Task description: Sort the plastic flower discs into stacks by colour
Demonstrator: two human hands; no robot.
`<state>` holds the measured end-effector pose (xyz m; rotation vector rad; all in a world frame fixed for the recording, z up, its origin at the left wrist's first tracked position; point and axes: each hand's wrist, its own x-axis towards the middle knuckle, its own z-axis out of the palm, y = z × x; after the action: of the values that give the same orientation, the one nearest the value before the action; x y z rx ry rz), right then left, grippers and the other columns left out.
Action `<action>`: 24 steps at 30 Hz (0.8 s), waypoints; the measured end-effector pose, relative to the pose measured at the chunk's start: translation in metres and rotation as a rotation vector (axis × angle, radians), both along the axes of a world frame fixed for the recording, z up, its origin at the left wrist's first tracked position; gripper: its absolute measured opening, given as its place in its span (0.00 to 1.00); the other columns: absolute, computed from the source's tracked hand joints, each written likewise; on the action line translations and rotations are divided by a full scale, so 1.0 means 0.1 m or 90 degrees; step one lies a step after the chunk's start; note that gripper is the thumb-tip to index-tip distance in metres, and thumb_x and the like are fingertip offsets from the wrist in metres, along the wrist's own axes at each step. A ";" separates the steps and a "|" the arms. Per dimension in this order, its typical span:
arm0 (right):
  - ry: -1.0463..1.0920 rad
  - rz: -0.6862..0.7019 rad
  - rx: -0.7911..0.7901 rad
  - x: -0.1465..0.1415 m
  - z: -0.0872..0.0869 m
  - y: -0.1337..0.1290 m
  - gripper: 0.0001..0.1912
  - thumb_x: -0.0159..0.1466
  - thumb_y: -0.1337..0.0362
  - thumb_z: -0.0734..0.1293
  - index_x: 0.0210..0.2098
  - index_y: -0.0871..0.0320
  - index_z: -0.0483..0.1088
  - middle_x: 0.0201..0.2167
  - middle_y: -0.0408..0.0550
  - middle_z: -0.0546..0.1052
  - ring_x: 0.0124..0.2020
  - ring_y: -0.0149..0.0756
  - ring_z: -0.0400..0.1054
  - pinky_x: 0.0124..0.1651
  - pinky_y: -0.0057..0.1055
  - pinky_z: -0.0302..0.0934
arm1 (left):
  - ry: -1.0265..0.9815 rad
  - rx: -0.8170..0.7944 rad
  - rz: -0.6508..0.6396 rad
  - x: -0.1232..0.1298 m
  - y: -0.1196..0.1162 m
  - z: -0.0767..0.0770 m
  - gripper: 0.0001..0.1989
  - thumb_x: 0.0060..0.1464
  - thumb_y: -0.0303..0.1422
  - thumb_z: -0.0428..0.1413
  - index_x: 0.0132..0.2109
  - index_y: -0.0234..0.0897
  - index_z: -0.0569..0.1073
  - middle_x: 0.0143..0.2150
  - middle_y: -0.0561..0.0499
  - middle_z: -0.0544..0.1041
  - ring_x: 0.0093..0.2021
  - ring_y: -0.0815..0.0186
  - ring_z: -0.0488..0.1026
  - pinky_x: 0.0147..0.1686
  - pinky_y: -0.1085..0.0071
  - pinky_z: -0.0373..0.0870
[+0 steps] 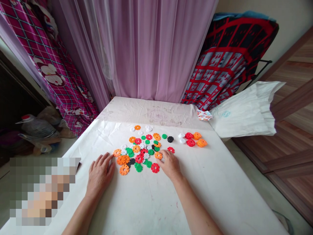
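Note:
Several notched plastic snowflake discs in orange, red, green, white and black lie in a loose pile on the white-covered table. My left hand (101,171) rests palm down at the pile's left side, fingers stretched out, close to an orange disc (117,152). On the right side, the thumb and fingers of my right hand (170,163) are closed at the edge of another orange disc (158,155). A red disc (155,168) lies just below that hand, and a second red disc (171,149) sits beyond its fingers.
Right of the pile stand small stacks of discs: white (182,138), red (190,142) and orange (201,143), with a black one (170,139) nearer. A white bag (246,111) and a small patterned box (204,115) are at the table's right edge. Purple curtains (156,49) hang behind.

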<state>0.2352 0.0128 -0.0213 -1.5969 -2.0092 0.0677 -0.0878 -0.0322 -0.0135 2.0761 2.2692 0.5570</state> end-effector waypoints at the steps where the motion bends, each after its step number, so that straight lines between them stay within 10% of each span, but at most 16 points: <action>1: 0.002 -0.004 0.007 -0.01 -0.01 -0.01 0.11 0.59 0.66 0.67 0.42 0.54 0.72 0.39 0.48 0.79 0.39 0.39 0.72 0.41 0.32 0.64 | 0.000 0.000 -0.001 0.00 0.00 0.00 0.22 0.65 0.39 0.42 0.58 0.41 0.73 0.63 0.44 0.71 0.65 0.53 0.62 0.64 0.49 0.56; 12: 0.045 -0.064 0.073 0.27 -0.07 -0.31 0.08 0.60 0.65 0.65 0.39 0.55 0.72 0.38 0.49 0.78 0.39 0.40 0.71 0.44 0.34 0.65 | 0.003 -0.004 -0.003 0.02 0.00 0.03 0.22 0.65 0.39 0.42 0.58 0.42 0.73 0.63 0.44 0.71 0.66 0.53 0.62 0.64 0.50 0.56; 24: 0.029 0.102 0.050 -0.13 0.09 -0.48 0.05 0.59 0.65 0.69 0.36 0.53 0.70 0.36 0.44 0.79 0.40 0.40 0.68 0.44 0.35 0.59 | 0.011 0.008 -0.002 0.02 -0.01 0.04 0.21 0.64 0.38 0.44 0.58 0.42 0.73 0.63 0.45 0.71 0.65 0.54 0.63 0.64 0.51 0.56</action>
<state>0.2218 -0.0353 -0.0124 -1.3728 -2.0748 0.0834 -0.0857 -0.0337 -0.0099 2.0983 2.2770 0.5557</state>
